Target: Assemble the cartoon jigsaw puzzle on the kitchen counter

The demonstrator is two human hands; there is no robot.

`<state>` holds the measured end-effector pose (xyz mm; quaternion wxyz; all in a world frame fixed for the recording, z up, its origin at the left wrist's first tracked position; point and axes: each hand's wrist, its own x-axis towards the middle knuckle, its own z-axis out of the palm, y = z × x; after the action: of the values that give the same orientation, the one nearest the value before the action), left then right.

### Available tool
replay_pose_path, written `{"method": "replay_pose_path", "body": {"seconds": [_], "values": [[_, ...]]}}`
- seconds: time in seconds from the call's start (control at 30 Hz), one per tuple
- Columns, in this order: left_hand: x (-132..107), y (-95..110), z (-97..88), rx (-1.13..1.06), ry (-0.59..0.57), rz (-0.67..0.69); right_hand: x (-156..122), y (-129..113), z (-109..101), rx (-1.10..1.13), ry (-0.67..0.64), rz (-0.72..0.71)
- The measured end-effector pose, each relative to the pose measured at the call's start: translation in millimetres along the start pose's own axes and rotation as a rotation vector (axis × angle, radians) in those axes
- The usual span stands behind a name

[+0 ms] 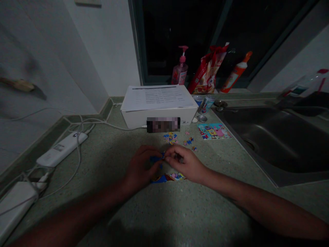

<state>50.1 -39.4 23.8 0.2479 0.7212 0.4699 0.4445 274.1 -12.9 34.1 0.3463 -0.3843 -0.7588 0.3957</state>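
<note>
My left hand (142,166) pinches a small blue section of jigsaw puzzle (155,159) between thumb and fingers, just above the counter. Thumb and forefinger of my right hand (187,163) close together at the right end of that section, on a small puzzle piece mostly hidden by the fingertips. Below both hands lies a joined strip of puzzle (176,176) in blue, brown and cartoon colours, partly covered by my hands. Beyond them is a pile of loose puzzle pieces (170,138), with several more scattered to its right. A cartoon picture card (214,131) lies flat near the sink.
A white box (159,115) with a printed sheet stands behind, a cabled phone leaning on it. Cans (207,104) stand beside it. The metal sink (269,137) is at right; white power strips (61,149) and cables lie left. Bottles and a red bag (208,70) line the windowsill.
</note>
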Motion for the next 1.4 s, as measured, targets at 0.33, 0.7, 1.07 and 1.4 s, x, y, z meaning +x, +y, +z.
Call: {"method": "replay_pose_path", "body": {"seconds": [0.33, 0.7, 1.07, 1.4], "values": [[14, -15, -8.3, 0.060, 0.179, 0.049, 13, -6, -36, -0.292, 0.178, -0.194], [7, -22, -4.1, 0.081, 0.110, 0.074, -46, -20, -17, -0.601, -0.301, 0.007], [7, -19, -6.4, 0.087, 0.065, 0.053, -57, -24, -6, -0.692, -0.299, 0.012], [7, -19, -5.3, 0.065, 0.061, 0.042, -60, -21, -6, -0.706, -0.281, 0.001]]}}
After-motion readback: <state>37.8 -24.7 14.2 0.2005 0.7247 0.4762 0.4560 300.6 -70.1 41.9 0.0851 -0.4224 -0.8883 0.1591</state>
